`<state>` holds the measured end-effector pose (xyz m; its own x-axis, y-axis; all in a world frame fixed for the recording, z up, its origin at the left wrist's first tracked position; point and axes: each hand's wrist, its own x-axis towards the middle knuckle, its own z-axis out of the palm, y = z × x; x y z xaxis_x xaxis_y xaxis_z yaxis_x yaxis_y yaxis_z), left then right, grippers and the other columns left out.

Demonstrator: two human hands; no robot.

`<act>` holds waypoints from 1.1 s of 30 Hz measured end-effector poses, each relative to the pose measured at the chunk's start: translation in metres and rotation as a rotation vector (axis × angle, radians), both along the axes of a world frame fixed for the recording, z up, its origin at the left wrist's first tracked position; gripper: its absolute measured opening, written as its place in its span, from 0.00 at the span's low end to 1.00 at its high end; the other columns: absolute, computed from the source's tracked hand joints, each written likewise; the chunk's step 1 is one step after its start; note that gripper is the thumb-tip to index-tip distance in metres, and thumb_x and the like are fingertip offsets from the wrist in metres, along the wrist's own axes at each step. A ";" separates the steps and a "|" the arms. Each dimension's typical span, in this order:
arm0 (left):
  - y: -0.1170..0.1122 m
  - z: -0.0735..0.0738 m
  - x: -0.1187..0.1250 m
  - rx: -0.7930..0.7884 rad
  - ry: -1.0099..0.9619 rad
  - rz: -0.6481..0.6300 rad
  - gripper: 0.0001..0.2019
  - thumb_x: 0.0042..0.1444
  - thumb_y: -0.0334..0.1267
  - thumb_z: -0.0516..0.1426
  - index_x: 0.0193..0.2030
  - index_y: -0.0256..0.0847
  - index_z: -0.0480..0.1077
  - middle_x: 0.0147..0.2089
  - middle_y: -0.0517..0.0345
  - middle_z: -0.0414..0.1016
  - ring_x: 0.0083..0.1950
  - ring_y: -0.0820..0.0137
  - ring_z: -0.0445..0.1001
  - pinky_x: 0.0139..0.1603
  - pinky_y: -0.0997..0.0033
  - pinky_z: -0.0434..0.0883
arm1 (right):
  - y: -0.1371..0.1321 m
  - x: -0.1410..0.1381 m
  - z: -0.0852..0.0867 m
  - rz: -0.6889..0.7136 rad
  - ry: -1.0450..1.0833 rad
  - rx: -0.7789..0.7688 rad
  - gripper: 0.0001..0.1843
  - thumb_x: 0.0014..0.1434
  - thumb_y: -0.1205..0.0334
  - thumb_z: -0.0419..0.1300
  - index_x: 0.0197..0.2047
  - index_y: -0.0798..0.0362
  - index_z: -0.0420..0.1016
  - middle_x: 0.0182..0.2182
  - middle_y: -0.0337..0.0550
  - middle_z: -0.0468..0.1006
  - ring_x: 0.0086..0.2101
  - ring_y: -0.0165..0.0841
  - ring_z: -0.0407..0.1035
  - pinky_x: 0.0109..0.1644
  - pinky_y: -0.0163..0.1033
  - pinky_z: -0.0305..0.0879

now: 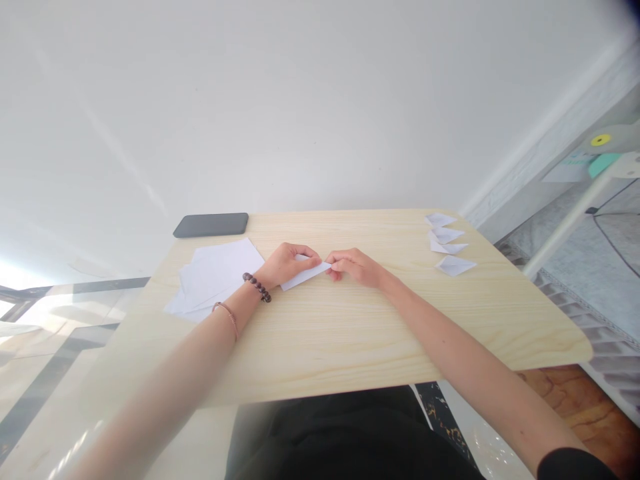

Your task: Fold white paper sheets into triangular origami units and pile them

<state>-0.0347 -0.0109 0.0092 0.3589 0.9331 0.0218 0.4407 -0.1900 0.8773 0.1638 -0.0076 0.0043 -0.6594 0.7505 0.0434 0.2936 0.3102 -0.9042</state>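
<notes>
Both hands closed on one folded white paper, centre of frame

Through the head camera I record the folded paper [301, 276] at mid-frame, above the pale wooden counter [325, 340]; whether it touches the surface, I cannot tell. I find the left hand [290, 263] gripping it between thumb and fingers, and the right hand [357, 267] pinching its narrow right-hand tip. The left wrist bears a dark bead bracelet [257, 288]. Left of centre, beside that wrist, I note overlapping loose white sheets [220, 270]; above them, at the counter's upper left corner, lies a dark flat slab [211, 225]. Right of centre I count four folded paper pieces [455, 265] in a column, the upper three close together, the lowest slightly apart
</notes>
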 end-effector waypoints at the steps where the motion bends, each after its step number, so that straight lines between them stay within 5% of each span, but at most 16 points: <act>1: 0.000 0.000 0.000 0.009 0.004 -0.006 0.15 0.45 0.49 0.56 0.29 0.38 0.73 0.27 0.60 0.72 0.24 0.76 0.63 0.23 0.78 0.58 | 0.000 -0.001 0.000 -0.002 -0.004 0.006 0.11 0.53 0.64 0.47 0.28 0.56 0.69 0.22 0.39 0.70 0.27 0.28 0.65 0.33 0.33 0.60; 7: 0.001 0.000 0.001 0.049 0.023 -0.030 0.14 0.45 0.47 0.56 0.29 0.38 0.74 0.29 0.60 0.73 0.26 0.76 0.64 0.25 0.77 0.59 | -0.003 -0.004 0.001 -0.053 -0.121 0.179 0.12 0.54 0.61 0.47 0.26 0.56 0.68 0.20 0.37 0.69 0.20 0.23 0.57 0.25 0.30 0.53; 14: -0.001 0.001 0.001 0.027 0.031 -0.031 0.15 0.46 0.48 0.56 0.30 0.37 0.73 0.28 0.60 0.72 0.24 0.77 0.63 0.23 0.78 0.58 | -0.003 -0.003 -0.002 -0.047 -0.102 0.175 0.11 0.53 0.61 0.49 0.26 0.56 0.68 0.20 0.37 0.70 0.20 0.23 0.58 0.26 0.30 0.53; 20: 0.003 -0.006 0.000 0.034 -0.190 -0.003 0.24 0.48 0.44 0.56 0.52 0.42 0.59 0.32 0.60 0.72 0.26 0.77 0.66 0.26 0.78 0.62 | 0.004 0.001 -0.006 -0.257 -0.073 0.402 0.14 0.55 0.58 0.49 0.26 0.55 0.68 0.20 0.37 0.70 0.21 0.24 0.58 0.27 0.30 0.53; 23: 0.006 -0.011 0.000 0.027 -0.280 0.024 0.22 0.49 0.42 0.56 0.49 0.39 0.58 0.29 0.59 0.72 0.27 0.75 0.69 0.31 0.74 0.67 | 0.009 0.006 -0.006 -0.359 -0.089 0.446 0.14 0.56 0.58 0.48 0.26 0.55 0.69 0.24 0.39 0.73 0.23 0.25 0.60 0.29 0.31 0.54; 33: 0.005 -0.010 0.002 0.132 -0.358 0.086 0.12 0.48 0.42 0.57 0.37 0.38 0.63 0.32 0.58 0.71 0.30 0.73 0.72 0.32 0.71 0.69 | 0.009 0.002 -0.008 -0.390 -0.026 0.463 0.09 0.53 0.59 0.50 0.33 0.54 0.67 0.28 0.39 0.72 0.27 0.27 0.62 0.34 0.32 0.59</act>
<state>-0.0324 -0.0054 -0.0012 0.2275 0.9403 0.2532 0.1305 -0.2871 0.9490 0.1657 0.0019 -0.0038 -0.3450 0.8440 0.4107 0.4848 0.5349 -0.6919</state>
